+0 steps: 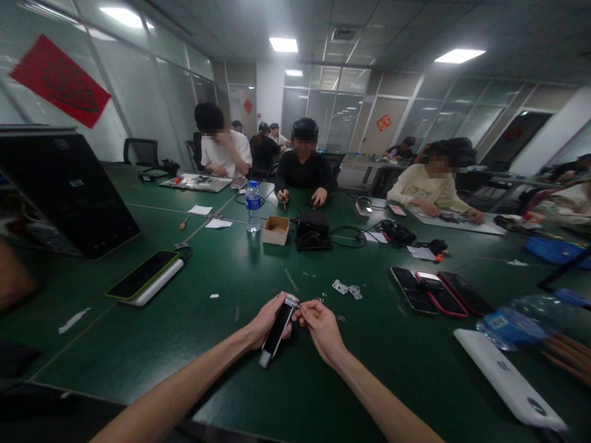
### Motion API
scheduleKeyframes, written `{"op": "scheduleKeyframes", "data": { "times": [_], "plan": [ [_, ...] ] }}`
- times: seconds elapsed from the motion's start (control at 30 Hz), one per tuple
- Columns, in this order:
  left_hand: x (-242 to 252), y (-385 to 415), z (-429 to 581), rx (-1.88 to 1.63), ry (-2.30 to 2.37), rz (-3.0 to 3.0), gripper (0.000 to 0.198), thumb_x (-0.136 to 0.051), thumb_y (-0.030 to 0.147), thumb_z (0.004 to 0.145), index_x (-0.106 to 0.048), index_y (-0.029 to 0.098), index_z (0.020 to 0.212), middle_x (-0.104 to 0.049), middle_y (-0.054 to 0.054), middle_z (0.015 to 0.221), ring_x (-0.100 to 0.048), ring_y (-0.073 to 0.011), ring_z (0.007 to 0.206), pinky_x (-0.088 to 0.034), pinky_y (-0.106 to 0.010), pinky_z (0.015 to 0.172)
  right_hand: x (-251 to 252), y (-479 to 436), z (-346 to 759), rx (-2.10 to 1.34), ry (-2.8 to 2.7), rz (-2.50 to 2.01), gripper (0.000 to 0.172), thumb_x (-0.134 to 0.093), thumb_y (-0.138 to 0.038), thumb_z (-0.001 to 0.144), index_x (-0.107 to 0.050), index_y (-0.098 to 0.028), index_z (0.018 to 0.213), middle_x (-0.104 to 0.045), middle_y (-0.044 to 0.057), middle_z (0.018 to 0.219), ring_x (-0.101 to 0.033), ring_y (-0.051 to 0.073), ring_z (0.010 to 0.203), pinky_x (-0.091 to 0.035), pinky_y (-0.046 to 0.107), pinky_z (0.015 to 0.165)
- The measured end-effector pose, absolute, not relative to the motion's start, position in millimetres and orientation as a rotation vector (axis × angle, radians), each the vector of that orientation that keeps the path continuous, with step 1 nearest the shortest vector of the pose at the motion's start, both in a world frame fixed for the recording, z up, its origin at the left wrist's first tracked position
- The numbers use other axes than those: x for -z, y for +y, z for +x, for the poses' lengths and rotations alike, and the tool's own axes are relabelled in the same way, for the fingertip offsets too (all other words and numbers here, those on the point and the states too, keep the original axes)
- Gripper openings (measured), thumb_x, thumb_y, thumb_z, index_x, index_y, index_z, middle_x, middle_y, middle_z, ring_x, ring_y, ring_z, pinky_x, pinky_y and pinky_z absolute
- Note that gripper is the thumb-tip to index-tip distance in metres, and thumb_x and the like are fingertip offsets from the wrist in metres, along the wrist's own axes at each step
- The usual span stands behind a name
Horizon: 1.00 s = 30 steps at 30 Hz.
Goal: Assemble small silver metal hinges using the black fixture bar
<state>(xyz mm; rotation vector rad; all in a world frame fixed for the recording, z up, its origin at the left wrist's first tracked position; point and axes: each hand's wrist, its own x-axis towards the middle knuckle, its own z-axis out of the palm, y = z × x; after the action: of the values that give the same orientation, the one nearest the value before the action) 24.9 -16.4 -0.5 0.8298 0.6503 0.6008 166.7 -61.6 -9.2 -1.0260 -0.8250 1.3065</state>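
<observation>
A black and silver elongated device (277, 332) is tilted over the green table (194, 369), its silver end up and away from me. My left hand (266, 321) wraps round it from the left. My right hand (322, 326) is at the upper right of the device, thumb and fingers pinched together near its silver end; what they hold, if anything, is too small to tell. Beyond my right hand lie metal plates (347, 288) and several small rings (322, 296).
An open cardboard box (276, 231), a water bottle (253, 207) and a black device (313, 232) stand ahead. Phones (429, 292) and a white power bank (508, 378) lie right; another phone (145, 275) lies left. People sit across the table.
</observation>
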Motion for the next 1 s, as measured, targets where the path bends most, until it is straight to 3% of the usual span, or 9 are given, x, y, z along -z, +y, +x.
{"op": "scheduleKeyframes", "data": {
  "times": [0.2,0.47,0.7,0.9,1.0],
  "plan": [
    [-4,-11,17,-0.46,0.545,0.735,0.036,-0.031,0.048,0.095,-0.05,0.017,0.099,-0.046,0.005,0.057,-0.033,-0.004,0.032,-0.03,-0.015,0.034,6,-66,170,-1.035,-1.124,-1.128,0.023,-0.069,-0.038,0.072,-0.062,-0.017,0.075,-0.061,0.002,0.072,-0.055,0.015,0.067,-0.043,0.027,0.065],
    [0,-1,5,-0.239,0.491,0.751,0.038,-0.033,0.049,0.094,-0.053,0.016,0.097,-0.043,0.005,0.055,-0.03,-0.0042,0.033,-0.028,-0.015,0.035,-11,-71,186,-0.703,-1.653,-1.169,0.009,-0.063,-0.027,0.08,-0.07,-0.022,0.077,-0.066,0.002,0.075,-0.057,0.016,0.068,-0.043,0.029,0.067],
    [-11,-3,1,-0.116,0.629,0.79,0.047,-0.038,0.054,0.091,-0.055,0.011,0.083,-0.046,0.003,0.056,-0.032,-0.0039,0.035,-0.027,-0.016,0.036,-24,-71,197,-0.423,-2.167,-0.917,0.022,-0.047,-0.013,0.089,-0.067,-0.019,0.093,-0.068,0.006,0.086,-0.057,0.018,0.077,-0.047,0.031,0.072],
    [-18,-3,2,-0.034,0.724,0.827,0.052,-0.046,0.061,0.084,-0.051,0.011,0.069,-0.044,0.003,0.054,-0.032,-0.0036,0.035,-0.026,-0.016,0.035,-32,-74,197,-0.068,-2.43,-0.827,0.027,-0.04,0.0,0.084,-0.063,-0.012,0.087,-0.066,0.009,0.083,-0.054,0.018,0.075,-0.047,0.028,0.066],
    [-19,-2,1,-0.002,0.743,0.849,0.051,-0.047,0.062,0.083,-0.052,0.012,0.071,-0.044,0.003,0.054,-0.031,-0.0039,0.035,-0.026,-0.016,0.036,-36,-75,196,-0.086,-2.442,-0.826,0.026,-0.041,0.001,0.083,-0.063,-0.013,0.085,-0.066,0.008,0.082,-0.054,0.017,0.073,-0.046,0.026,0.065]
  ]
}}
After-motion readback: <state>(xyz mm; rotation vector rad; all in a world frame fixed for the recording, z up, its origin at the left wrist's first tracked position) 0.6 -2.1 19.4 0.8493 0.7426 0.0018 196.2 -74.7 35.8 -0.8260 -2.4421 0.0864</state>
